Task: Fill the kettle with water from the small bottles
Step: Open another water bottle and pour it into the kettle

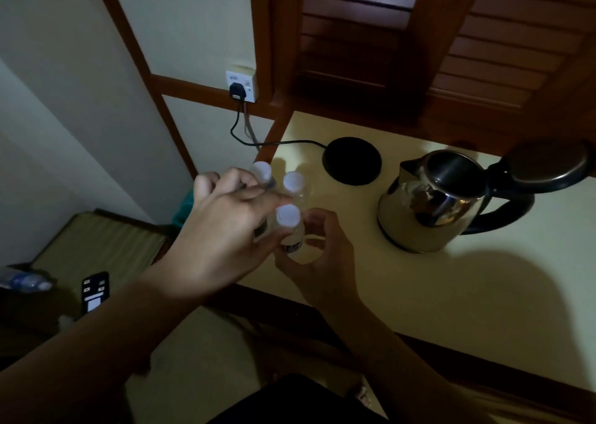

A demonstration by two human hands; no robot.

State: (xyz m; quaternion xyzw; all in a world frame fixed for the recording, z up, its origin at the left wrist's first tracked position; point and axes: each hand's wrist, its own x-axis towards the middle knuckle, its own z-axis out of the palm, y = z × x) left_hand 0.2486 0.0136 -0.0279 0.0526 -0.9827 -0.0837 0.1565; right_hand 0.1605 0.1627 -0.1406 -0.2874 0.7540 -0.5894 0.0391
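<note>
Three small bottles are grouped upright at the left end of the table point(451, 294), each closed with a white cap: a near bottle point(288, 227), a middle bottle point(294, 185) just behind it, and a far bottle point(261, 172) at the table's corner. The near bottle is enclosed from the right by the right hand point(317, 256), whose fingers are curled around the lower body over the dark label band; the left hand point(222, 230) is laid across the group from the left, its fingers extended and loosely together, the thumb touching the near bottle's side (whether the far bottle is actually pinched cannot be told, as the fingers cover it). The long axis of each bottle is vertical, with the capped mouth pointing up. The bottles are judged to be thin clear plastic: light even when full, slightly yielding under pressure, and liable to spill once uncapped if squeezed. A hold at mid-body is therefore advised, with the cap turned by the other hand. The kettle point(429, 204) stands on the table well to the right of the bottles, off its black base point(351, 160), lid hinged open and mouth facing up, spout directed toward the bottles and handle away to the right. Its polished steel body is rigid and is expected to be stable during pouring.
</note>
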